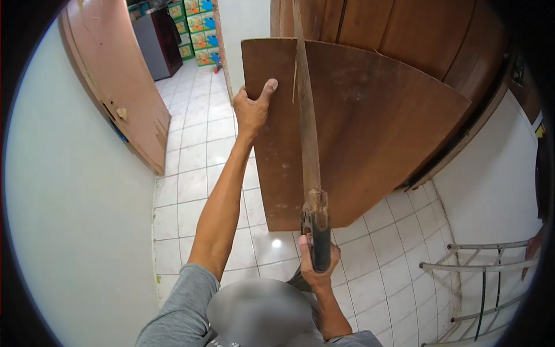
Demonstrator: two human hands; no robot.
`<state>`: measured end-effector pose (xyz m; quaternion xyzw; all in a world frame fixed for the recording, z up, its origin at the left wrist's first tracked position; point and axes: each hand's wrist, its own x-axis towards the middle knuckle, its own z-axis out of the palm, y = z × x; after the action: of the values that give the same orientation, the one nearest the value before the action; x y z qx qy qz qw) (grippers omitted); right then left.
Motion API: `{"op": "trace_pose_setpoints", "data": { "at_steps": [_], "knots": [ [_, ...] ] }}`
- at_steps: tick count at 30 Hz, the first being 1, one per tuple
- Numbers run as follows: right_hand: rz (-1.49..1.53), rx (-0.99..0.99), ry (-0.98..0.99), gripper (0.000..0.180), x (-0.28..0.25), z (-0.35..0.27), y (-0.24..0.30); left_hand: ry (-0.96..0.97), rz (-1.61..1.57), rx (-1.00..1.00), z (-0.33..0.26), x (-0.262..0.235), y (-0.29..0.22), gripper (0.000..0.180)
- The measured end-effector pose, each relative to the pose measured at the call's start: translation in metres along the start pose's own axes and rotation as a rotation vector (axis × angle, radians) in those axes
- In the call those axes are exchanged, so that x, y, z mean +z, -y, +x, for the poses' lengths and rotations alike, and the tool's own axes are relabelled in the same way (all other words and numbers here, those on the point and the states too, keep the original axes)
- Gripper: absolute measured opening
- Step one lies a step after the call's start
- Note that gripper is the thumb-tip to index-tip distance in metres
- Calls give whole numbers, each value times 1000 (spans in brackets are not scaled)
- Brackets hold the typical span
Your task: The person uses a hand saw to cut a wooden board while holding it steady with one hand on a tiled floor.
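Left arm outstretched, the left grip [252, 111] clasps the left edge of a brown panel [376, 127], thumb on top; the right grip [319, 277], closer in, wraps the black handle [321, 243] of a saw [315, 202]. Ahead of it the stained blade [310, 144] crosses the scuffed, curved-topped panel; tiled floor [193, 136] lies left of the left grip, a metal ladder [485, 268] right of the right grip.

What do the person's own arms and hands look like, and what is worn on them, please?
The left hand and right hand are bare, without gloves; no ring, watch or bracelet shows. Both forearms are uncovered. The left sleeve is plain grey and short, and only a grey edge of the right sleeve shows.
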<state>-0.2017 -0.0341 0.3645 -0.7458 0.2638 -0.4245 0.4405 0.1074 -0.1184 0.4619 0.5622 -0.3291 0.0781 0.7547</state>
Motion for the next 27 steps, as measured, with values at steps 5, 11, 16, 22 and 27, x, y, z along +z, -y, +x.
{"op": "trace_pose_setpoints", "data": {
  "at_steps": [5, 11, 16, 22, 27],
  "knots": [
    [50, 148, -31, 14, -30, -4, 62, -24, 16, 22, -11, 1, -16, 54],
    [86, 195, -54, 25, 0, 71, 61, -46, 111, 76, -8, -2, -12, 57],
    [156, 157, -2, 20, -7, 63, 36, -12, 91, 72, -2, -12, -5, 58],
    [193, 171, -26, 20, 43, 33, -61, 64, -2, 75, -10, -11, -10, 62],
    [95, 90, -39, 12, 21, 20, -14, 47, -5, 66, -12, -8, -4, 59]
  ]
}}
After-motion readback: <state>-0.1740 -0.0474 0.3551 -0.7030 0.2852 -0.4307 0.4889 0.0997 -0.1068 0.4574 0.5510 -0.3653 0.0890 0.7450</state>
